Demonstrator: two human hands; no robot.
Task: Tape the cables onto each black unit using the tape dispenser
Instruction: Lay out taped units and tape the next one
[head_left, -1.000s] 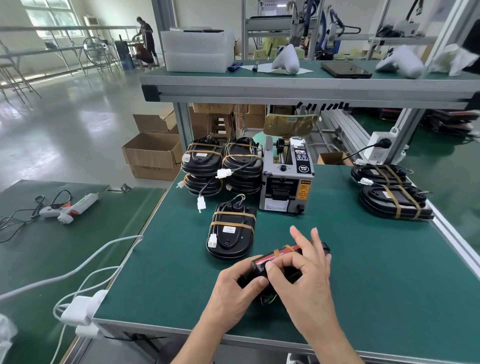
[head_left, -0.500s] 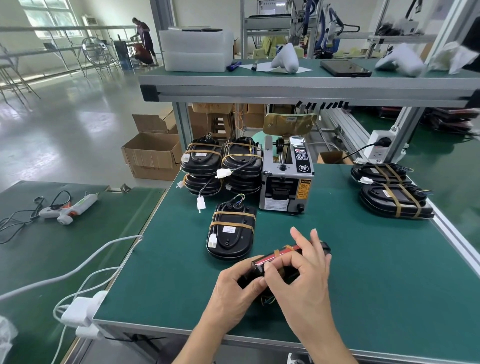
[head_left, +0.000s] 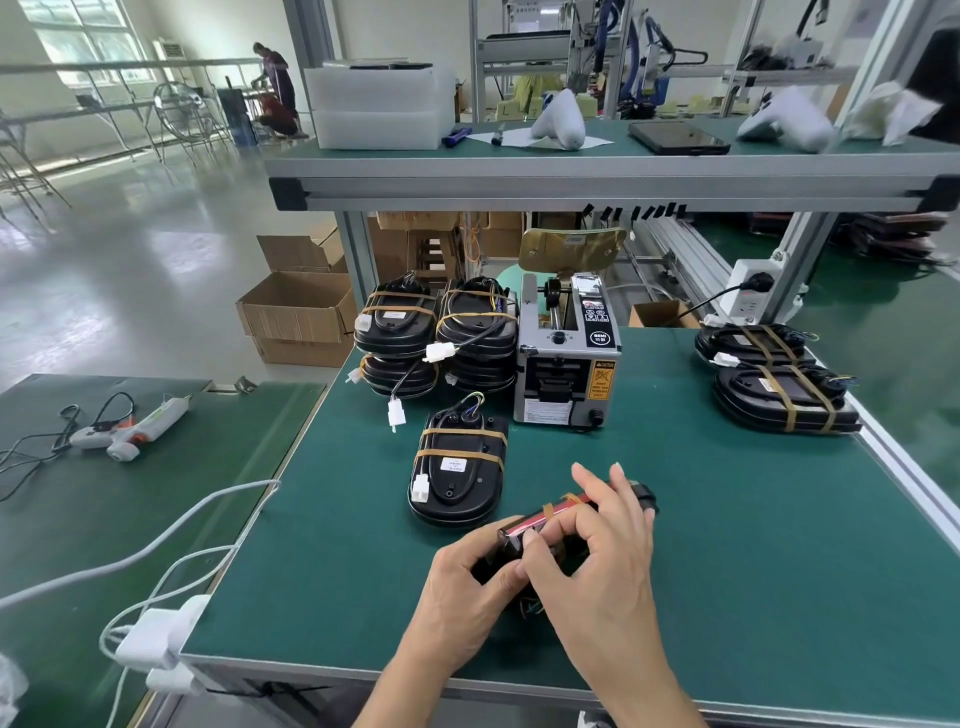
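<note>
Unit under work: a black unit (head_left: 644, 498) held on edge at lower centre of the frame, just above the green mat (head_left: 753, 545). Its upward edge shows a red strip with two tan tape bands crossing it. Thin coloured wires show beneath it near the palms. Most of the body is covered by the hands; the far end protrudes at the right, past the fingertips.

Left hand (head_left: 467, 587): enters from the bottom edge, fingers curled around the near end of the unit, thumb lying along the side facing the camera — clamped on the unit.

Right hand (head_left: 602, 566): crosses over from the lower right, index finger and thumb bent and pinching at the near end of the red edge, the remaining fingers extended along the top of the unit toward upper right. It grips the unit.

Finished taped unit (head_left: 460, 475): lies flat just left of and above the hands, two tan bands across it, a white connector at its lower left, a white label at centre.

Tape dispenser (head_left: 566, 364): grey, upright at centre frame, a yellow caution label on its right face.

Stacked taped units (head_left: 436, 332): immediately left of the dispenser, in two piles, white connectors dangling on black leads.

Two further banded units (head_left: 779, 384): at the right edge of the mat.

A glue gun (head_left: 124, 434) lies on the separate table at left of frame.
</note>
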